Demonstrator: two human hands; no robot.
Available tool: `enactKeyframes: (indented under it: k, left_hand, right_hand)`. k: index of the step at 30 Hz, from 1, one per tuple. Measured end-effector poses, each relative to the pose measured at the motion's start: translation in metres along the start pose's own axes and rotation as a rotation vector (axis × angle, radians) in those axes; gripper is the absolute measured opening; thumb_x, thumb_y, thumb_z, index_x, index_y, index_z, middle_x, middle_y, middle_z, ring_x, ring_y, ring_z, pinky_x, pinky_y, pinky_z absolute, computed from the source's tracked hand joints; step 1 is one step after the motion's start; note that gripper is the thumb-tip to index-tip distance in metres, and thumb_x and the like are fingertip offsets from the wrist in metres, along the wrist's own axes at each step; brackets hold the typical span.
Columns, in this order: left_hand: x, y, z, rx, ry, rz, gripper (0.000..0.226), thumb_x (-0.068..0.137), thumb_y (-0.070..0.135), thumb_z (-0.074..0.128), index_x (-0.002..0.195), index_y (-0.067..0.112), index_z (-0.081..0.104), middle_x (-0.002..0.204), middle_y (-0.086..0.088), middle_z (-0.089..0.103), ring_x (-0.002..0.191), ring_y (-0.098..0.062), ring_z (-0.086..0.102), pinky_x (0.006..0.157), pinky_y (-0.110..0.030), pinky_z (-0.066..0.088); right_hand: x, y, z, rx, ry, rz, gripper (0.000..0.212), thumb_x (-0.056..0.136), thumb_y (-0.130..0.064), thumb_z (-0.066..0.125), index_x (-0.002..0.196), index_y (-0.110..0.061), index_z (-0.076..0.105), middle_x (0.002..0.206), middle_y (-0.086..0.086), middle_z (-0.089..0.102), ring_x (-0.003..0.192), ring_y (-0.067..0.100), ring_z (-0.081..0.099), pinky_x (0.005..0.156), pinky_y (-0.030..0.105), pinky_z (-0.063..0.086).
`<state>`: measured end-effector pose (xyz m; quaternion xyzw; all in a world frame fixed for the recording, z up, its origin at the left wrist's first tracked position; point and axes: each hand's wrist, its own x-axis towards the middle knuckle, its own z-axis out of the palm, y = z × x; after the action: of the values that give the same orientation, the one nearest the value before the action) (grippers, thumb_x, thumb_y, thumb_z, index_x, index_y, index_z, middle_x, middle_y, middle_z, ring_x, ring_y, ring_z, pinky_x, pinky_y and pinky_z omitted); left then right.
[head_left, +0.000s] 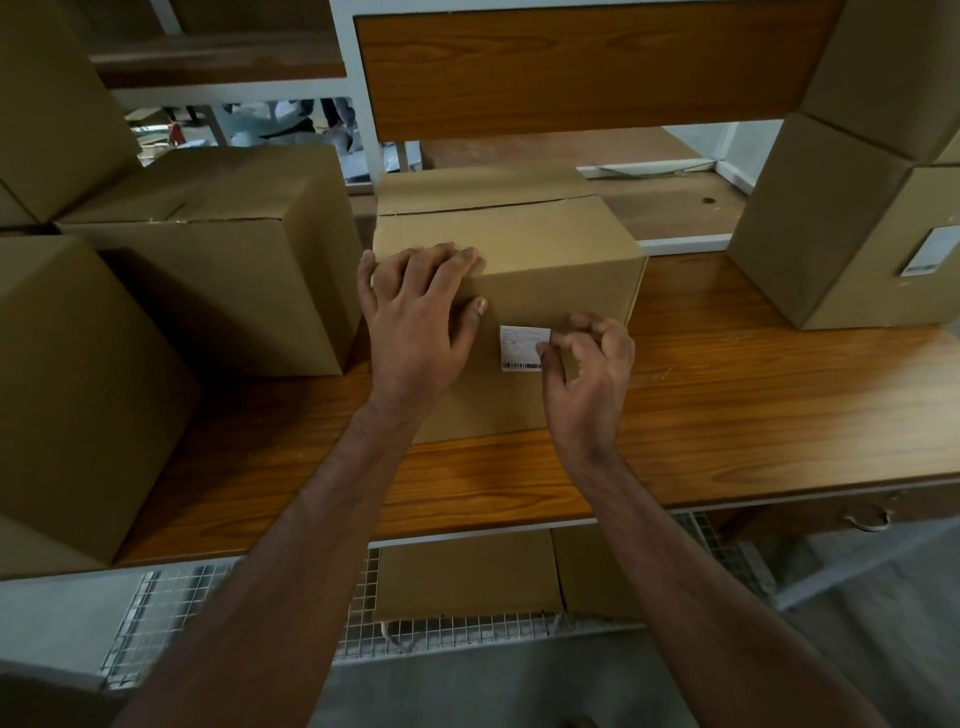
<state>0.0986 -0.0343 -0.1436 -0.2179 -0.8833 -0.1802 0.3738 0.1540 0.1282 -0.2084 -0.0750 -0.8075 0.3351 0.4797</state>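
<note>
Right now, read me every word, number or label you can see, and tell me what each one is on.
White label on the front of the middle box, pinched at its right edge by the right hand: lines of print and a barcode, too small to read.
Pale label on the box at the far right: blurred, unreadable.
No other text can be read.

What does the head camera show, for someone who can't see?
A person's right hand holds a white label against the front of a cardboard box on a wooden table. The left hand rests on the box's top edge.
</note>
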Motion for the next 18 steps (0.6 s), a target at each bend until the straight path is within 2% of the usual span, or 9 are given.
enactKeyframes:
  k: [2,4,9,18]
  left_hand:
    - [0.000,0.000,0.001,0.000,0.003,0.001,0.052,0.094,0.048,0.055,0.140,0.024,0.054,0.140,-0.001,0.055,0.132,-0.027,0.039,0.120,-0.059,0.015]
    - [-0.001,0.000,0.001,-0.001,0.008,0.003,0.051,0.094,0.047,0.055,0.140,0.024,0.054,0.139,-0.001,0.055,0.132,-0.027,0.039,0.119,-0.060,0.017]
    - [0.000,0.001,0.001,-0.002,0.010,0.002,0.051,0.094,0.048,0.054,0.139,0.024,0.054,0.139,-0.001,0.056,0.131,-0.027,0.041,0.120,-0.057,0.014]
    - [-0.001,-0.004,-0.003,0.008,-0.038,0.027,0.052,0.095,0.044,0.055,0.144,0.025,0.049,0.144,-0.001,0.052,0.135,-0.029,0.038,0.121,-0.057,0.010]
  right_hand:
    - [-0.002,-0.002,-0.002,0.018,-0.004,-0.007,0.012,0.085,-0.011,0.076,0.093,-0.004,0.071,0.117,0.016,0.060,0.115,0.024,0.050,0.096,0.004,0.031]
    - [-0.005,-0.004,-0.003,0.033,-0.016,-0.018,0.011,0.085,-0.008,0.076,0.092,-0.003,0.070,0.116,0.016,0.060,0.115,0.025,0.052,0.096,0.004,0.032]
    - [-0.009,-0.002,-0.007,0.054,-0.040,-0.055,0.008,0.085,-0.005,0.074,0.091,-0.003,0.069,0.115,0.016,0.060,0.120,0.026,0.053,0.096,0.028,0.046]
    - [-0.016,0.003,-0.019,0.076,-0.176,-0.135,0.008,0.084,-0.001,0.073,0.087,-0.007,0.069,0.117,0.016,0.060,0.128,0.031,0.051,0.101,0.042,0.049]
